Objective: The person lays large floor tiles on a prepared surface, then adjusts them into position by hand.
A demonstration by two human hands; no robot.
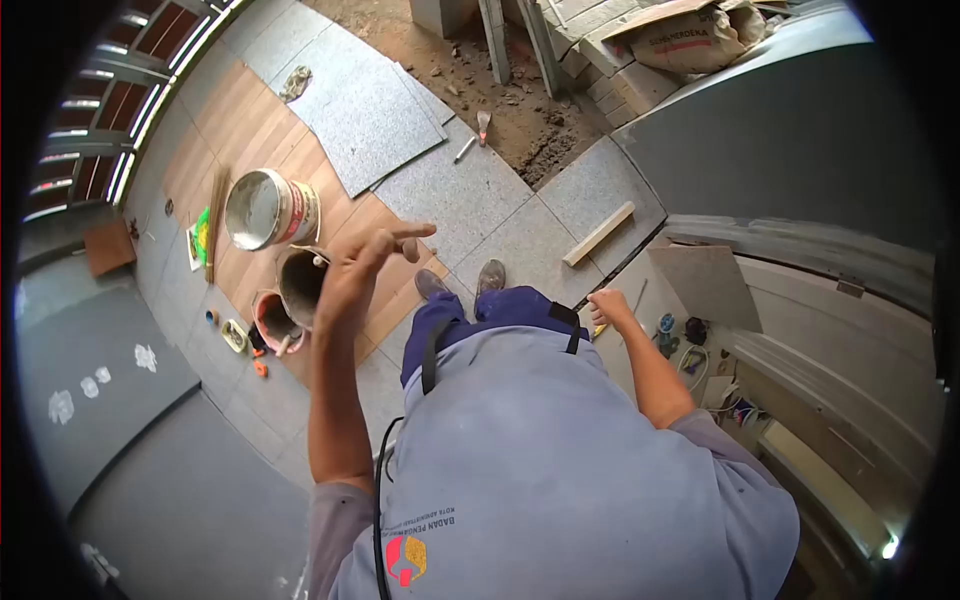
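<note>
My left hand (362,262) is raised in front of me with its index finger stretched out to the right and nothing held in it. Behind its wrist, in this view, stands a dark-mouthed bucket (298,285). My right hand (606,308) is closed, low beside my right hip. A small yellow end (599,330) shows just below the fingers, and I cannot tell what it belongs to. My shoes (490,275) stand on grey speckled floor tiles (480,210) ahead of me.
A large paint pail (258,210) and a reddish bucket (272,315) stand to the left. Loose grey tiles (365,110) lie ahead, near a scraper (484,127). A wooden batten (598,234) lies right of my feet. Bare soil (510,110) borders the tiles.
</note>
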